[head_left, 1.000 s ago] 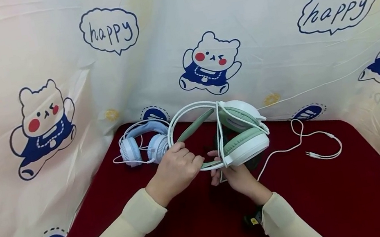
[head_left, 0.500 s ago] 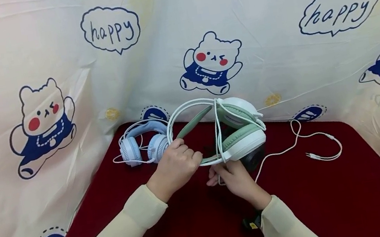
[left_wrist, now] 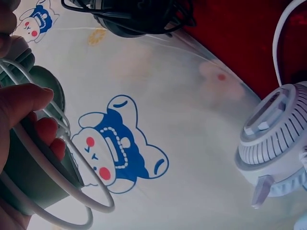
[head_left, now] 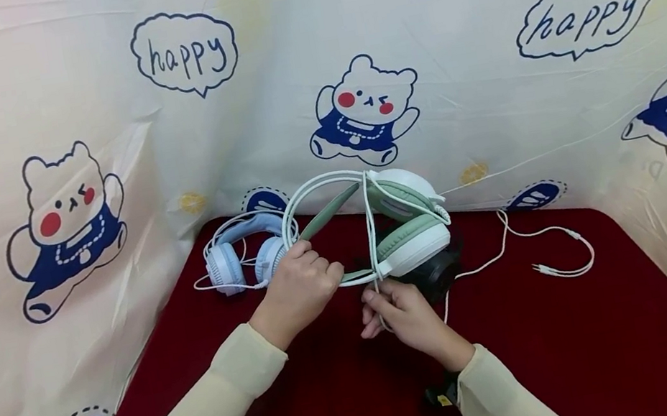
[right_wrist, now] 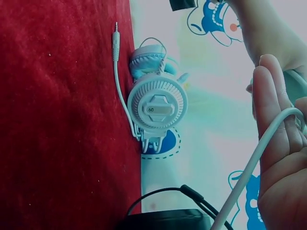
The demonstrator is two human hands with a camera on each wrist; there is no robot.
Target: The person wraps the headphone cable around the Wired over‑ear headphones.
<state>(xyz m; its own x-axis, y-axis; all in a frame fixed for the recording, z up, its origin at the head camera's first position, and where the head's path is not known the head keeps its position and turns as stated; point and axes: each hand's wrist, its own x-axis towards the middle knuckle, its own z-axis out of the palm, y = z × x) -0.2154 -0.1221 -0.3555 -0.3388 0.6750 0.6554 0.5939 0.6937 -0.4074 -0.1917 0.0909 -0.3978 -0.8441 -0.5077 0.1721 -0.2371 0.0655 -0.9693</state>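
My left hand (head_left: 302, 287) grips the headband of white headphones (head_left: 415, 249) with green ear pads, held up over the table. Their white cable (head_left: 369, 224) is wound across the headband, and a strand runs down to my right hand (head_left: 405, 313). Just below the lower ear cup, that hand holds the strand between thumb and fingers. In the right wrist view the cable (right_wrist: 249, 172) crosses the palm, with two fingers fairly straight. The left wrist view shows my left thumb and fingers around the green headband pad (left_wrist: 36, 177).
Light blue headphones (head_left: 227, 268) stand on the red tablecloth (head_left: 546, 349) at the back left. Black headphones (head_left: 438, 271) sit behind the white pair, partly hidden. The cable's plug end (head_left: 549, 270) lies at the right. A printed curtain (head_left: 462, 107) borders the table.
The white headphones have shifted slightly left with my left hand. My right hand has moved down and a little left, away from the headband, with the cable strand now stretched between them.
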